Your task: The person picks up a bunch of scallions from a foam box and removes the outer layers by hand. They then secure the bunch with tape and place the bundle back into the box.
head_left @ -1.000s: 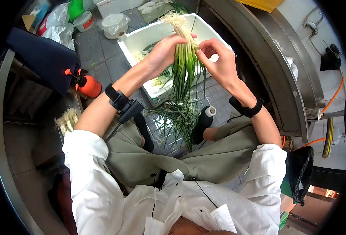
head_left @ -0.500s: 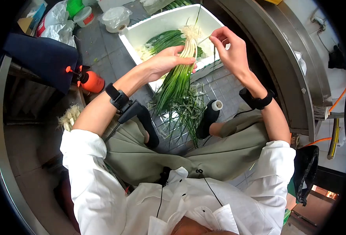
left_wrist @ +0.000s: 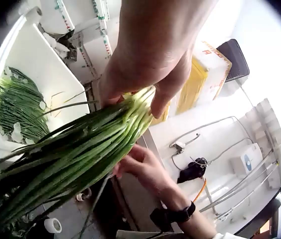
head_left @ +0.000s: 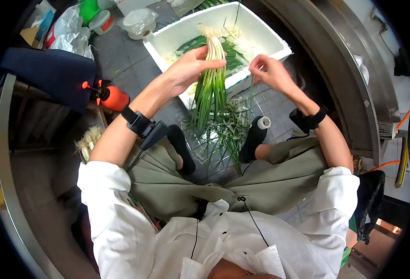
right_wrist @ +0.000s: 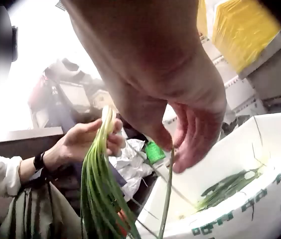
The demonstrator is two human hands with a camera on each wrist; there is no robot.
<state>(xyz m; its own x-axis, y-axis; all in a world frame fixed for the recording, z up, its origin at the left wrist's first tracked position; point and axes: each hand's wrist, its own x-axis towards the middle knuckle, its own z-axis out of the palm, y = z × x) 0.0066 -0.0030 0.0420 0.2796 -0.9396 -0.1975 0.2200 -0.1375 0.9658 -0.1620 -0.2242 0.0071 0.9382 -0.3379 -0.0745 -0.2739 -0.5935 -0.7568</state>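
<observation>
My left hand (head_left: 181, 74) grips a bunch of spring onions (head_left: 210, 90) around its pale stems, thumb across the front. The white roots point up and away, and the green leaves hang toward the floor. To the right of the bunch, my right hand (head_left: 277, 76) pinches one thin green leaf (right_wrist: 167, 196) between thumb and fingertips, apart from the bunch. Beyond both hands stands a white foam box (head_left: 272, 39) with more spring onions (head_left: 193, 44) and pale bits inside. Green trimmings (head_left: 223, 132) lie heaped on the floor between the feet.
Left of me are an orange spray bottle (head_left: 115, 98) and more rooted spring onions (head_left: 89, 139) beside my forearm. Plastic tubs (head_left: 139, 22) stand behind the box at left. A metal counter (head_left: 337, 60) runs along the right. A white roll (head_left: 264, 122) is by the right shoe.
The right hand has moved off the bunch, out to the right and then down, with a thin leaf in its fingers. The left hand has shifted the bunch, first down, then slightly left and up.
</observation>
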